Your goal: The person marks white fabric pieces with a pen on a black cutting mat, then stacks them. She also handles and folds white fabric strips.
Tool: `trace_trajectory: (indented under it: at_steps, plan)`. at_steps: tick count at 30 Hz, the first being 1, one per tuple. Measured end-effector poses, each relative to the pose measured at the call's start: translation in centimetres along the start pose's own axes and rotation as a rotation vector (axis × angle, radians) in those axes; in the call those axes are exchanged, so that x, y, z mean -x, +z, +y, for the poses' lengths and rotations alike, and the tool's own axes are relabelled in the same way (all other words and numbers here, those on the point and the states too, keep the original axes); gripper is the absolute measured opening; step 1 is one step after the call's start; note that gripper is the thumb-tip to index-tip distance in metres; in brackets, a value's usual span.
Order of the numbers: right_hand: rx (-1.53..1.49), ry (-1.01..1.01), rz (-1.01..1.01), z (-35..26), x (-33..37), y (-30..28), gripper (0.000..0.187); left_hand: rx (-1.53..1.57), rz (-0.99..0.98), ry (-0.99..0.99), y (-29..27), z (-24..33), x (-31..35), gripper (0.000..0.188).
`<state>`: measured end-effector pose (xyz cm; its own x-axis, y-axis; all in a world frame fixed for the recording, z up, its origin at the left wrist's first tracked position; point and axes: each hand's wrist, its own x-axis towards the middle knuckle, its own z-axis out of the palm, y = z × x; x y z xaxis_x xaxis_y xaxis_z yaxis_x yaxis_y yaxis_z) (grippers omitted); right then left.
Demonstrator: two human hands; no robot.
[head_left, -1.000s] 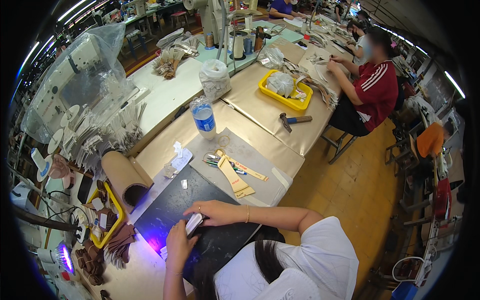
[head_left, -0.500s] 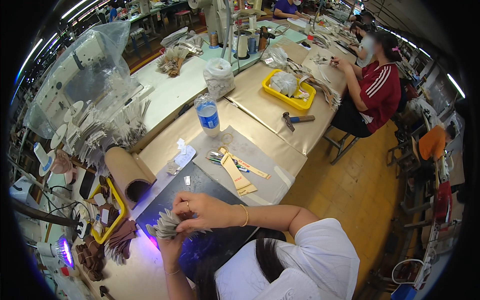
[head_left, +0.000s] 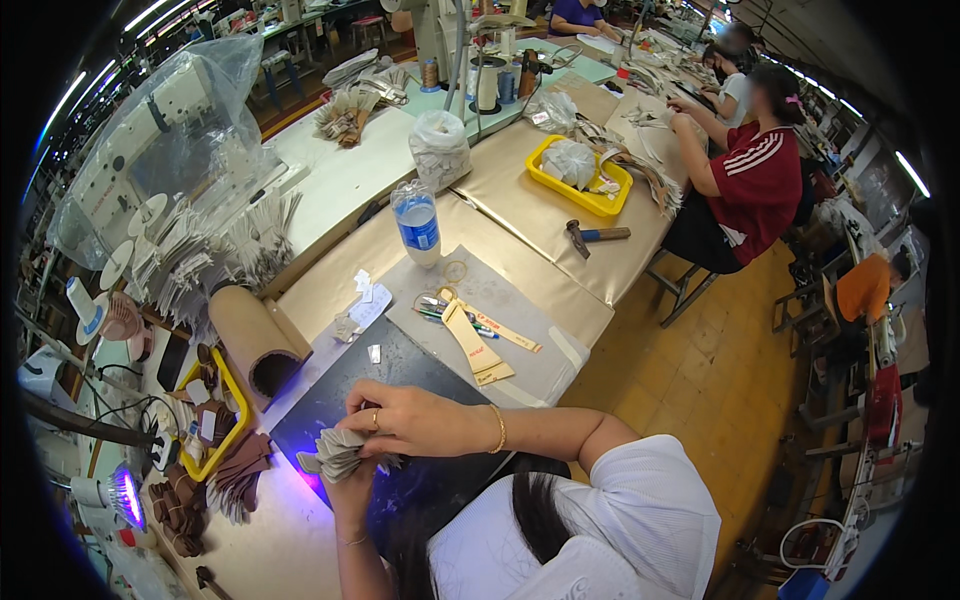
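Observation:
A thick bundle of grey-beige fabric strips (head_left: 338, 454), fanned at its near left end, is held above a dark board (head_left: 315, 412). Underneath, my left hand (head_left: 350, 490) is closed around the bundle, its fingers partly hidden by the strips. My right hand (head_left: 410, 418) reaches across from the right, with fingertips bent and pressed onto the top of the strips. A small pale metal-like piece (head_left: 375, 354) lies on the board beyond my hands. Farther off, cream pattern pieces (head_left: 470, 345) and several pens lie on a grey sheet (head_left: 545, 360).
A cardboard tube (head_left: 258, 345), a yellow tray (head_left: 240, 420) and brown strips (head_left: 240, 478) lie left, near a lit purple lamp (head_left: 128, 497). A water bottle (head_left: 417, 228) stands beyond the board. A hammer (head_left: 598, 235) lies farther right. A co-worker in red (head_left: 752, 175) sits at the table.
The bundle has turned slightly and shifted a little to the right in my hands. My right fingers have moved a little over the strips. The co-worker's hands have shifted.

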<state>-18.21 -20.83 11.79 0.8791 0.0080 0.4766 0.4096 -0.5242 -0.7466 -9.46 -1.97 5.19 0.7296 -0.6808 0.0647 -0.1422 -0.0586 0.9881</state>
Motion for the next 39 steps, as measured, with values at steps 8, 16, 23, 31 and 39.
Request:
trace_trajectory:
  at_steps: [8,16,23,31,39]
  plan:
    - [-0.019,0.005,0.095,0.3,0.3,0.1,0.05,0.348,0.125,-0.019,0.5,1.3,0.0,0.033]
    - [-0.004,0.268,-0.086,2.0,1.4,1.2,0.055,0.627,0.075,0.057,0.2,2.8,-1.1,0.038]
    - [-0.044,0.297,-0.011,2.0,2.0,0.9,0.041,0.801,-0.012,0.059,-0.2,2.2,-1.9,0.043]
    - [-0.143,0.317,-0.132,2.2,2.8,1.5,0.043,0.736,0.104,0.057,0.2,2.2,-1.9,0.045]
    - [-0.118,0.353,-0.104,2.2,3.6,0.4,0.051,-0.363,-0.186,-0.212,-5.7,8.9,-1.1,0.034]
